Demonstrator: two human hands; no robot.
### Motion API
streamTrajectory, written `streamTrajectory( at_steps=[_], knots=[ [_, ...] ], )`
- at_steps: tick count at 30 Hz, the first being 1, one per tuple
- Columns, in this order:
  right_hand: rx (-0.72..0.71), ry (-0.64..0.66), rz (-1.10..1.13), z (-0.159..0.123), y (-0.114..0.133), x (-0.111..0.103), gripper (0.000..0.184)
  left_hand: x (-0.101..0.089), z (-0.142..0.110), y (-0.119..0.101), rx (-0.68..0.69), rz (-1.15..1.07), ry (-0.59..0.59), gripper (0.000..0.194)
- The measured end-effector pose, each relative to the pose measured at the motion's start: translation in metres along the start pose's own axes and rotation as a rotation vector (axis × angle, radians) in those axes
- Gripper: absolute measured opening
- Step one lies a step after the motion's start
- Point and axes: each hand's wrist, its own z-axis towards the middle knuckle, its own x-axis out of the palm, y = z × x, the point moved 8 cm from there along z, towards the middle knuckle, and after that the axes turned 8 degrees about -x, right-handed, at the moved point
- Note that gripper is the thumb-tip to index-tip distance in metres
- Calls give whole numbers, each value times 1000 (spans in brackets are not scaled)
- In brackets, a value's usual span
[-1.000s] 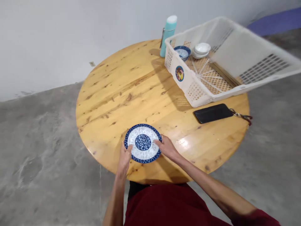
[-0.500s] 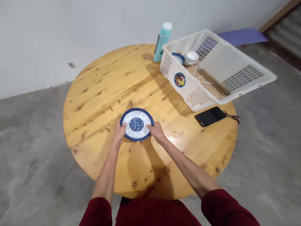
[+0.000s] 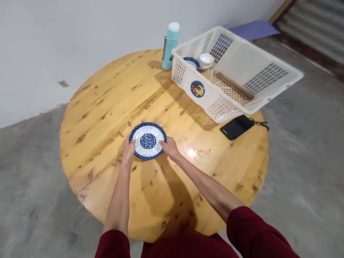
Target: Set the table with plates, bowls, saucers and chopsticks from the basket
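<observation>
A round plate [image 3: 148,141] with a dark blue rim, a pale ring and a blue centre is held face up over the near-middle part of the round wooden table [image 3: 102,118]. My left hand [image 3: 129,150] is closed on its left edge, thumb on top. On the opposite edge my right hand [image 3: 170,147] grips it the same way, with the thumb reaching onto the pale ring. The fingers beneath the plate are hidden. Whether its underside touches the table, I cannot tell.
At the back right stands a white plastic basket [image 3: 185,80] holding a blue-rimmed plate [image 3: 191,62], stacked white bowls [image 3: 206,59] and chopsticks [image 3: 235,86]. A turquoise thermos [image 3: 170,46] is beside it. A black phone [image 3: 238,127] with a strap lies near the right edge.
The camera view has turned, so the table, basket and thermos appear farther left. Both hands keep their hold on the plate, which shows no clear shift over the table.
</observation>
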Motion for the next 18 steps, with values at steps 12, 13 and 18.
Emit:
streamTrajectory(
  at_steps=[12,13,18],
  knots=[
    [-46,28,-202,4,19,-2,25,0,12,-12,-61,40,13,29],
    [-42,40,-217,5,21,-1,26,0,14,-12,-61,42,12,29],
    [-68,99,-250,4,27,-2,28,-4,14,-18,31,147,6,29]
  ],
)
